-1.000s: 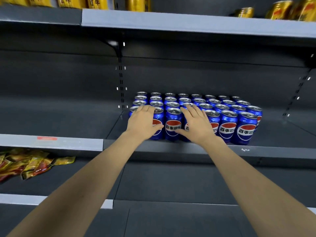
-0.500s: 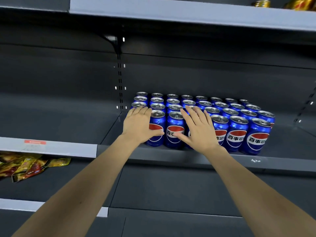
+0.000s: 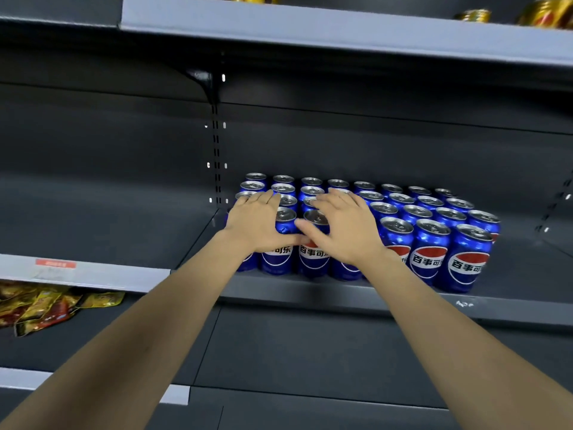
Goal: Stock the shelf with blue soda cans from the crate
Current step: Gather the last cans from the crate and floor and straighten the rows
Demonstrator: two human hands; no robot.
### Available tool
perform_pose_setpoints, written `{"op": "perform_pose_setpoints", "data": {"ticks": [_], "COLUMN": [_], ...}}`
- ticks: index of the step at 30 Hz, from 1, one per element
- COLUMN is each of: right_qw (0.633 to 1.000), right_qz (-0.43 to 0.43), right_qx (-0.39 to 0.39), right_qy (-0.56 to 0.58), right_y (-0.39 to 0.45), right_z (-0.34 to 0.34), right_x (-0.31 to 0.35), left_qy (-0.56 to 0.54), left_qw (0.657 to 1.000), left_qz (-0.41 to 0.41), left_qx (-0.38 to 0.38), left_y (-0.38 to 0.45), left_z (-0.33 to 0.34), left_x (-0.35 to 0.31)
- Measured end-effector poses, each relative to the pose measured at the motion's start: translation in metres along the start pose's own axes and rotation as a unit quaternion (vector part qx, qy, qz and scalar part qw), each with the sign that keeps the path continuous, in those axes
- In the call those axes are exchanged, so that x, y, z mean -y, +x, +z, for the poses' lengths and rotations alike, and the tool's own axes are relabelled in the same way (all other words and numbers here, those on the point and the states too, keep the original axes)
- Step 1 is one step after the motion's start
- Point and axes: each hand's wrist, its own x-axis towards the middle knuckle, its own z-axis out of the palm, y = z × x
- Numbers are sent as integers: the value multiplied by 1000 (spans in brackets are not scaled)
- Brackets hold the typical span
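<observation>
Blue soda cans (image 3: 428, 259) — red-white-blue roundels; dark grey shelf (image 3: 310, 293).

left hand (image 3: 253, 223) flat, right hand (image 3: 344, 231) flat

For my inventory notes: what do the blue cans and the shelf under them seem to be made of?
Blue cans: probably aluminium, with bare silver tops and a glossy printed blue wall that shows highlights.
Shelf: apparently painted sheet metal, matt dark grey, with a thin folded front edge; the core material cannot be confirmed.
</observation>
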Motion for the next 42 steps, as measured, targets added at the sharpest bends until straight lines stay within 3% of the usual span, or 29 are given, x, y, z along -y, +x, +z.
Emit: {"op": "perform_pose_setpoints", "data": {"ticks": [4, 8, 13, 19, 22, 27, 34, 42], "right_qw": [988, 967, 948, 966, 967, 953, 945, 944], "right_qz": [101, 172, 200, 111, 92, 126, 180, 207], "right_qx": [85, 173, 245, 232, 239, 277, 274, 258], "right_qy": [76, 70, 39, 13, 6, 9, -22, -13], "right_y": [27, 59, 79, 87, 92, 103, 111, 116], "right_z": [-10, -9, -15, -8, -4, -5, 9, 16], "right_x": [-1, -9, -9, 15, 32, 45, 61, 63], "left_qy": [-18, -48, -131, -143, -163, -161, -173, -211], "left_qw": [999, 998, 988, 979, 972, 963, 950, 948], "left_qz": [18, 26, -82, -136, -165, -217, -243, -229], "left_qx": [25, 38, 2, 50, 31, 8, 89, 72], "left_y": [6, 18, 33, 41, 44, 47, 54, 54], "left_z": [-7, -11, -11, -9, -14, -32, -20, -17], "left_x": [-6, -12, 8, 34, 43, 56, 42, 47]}}
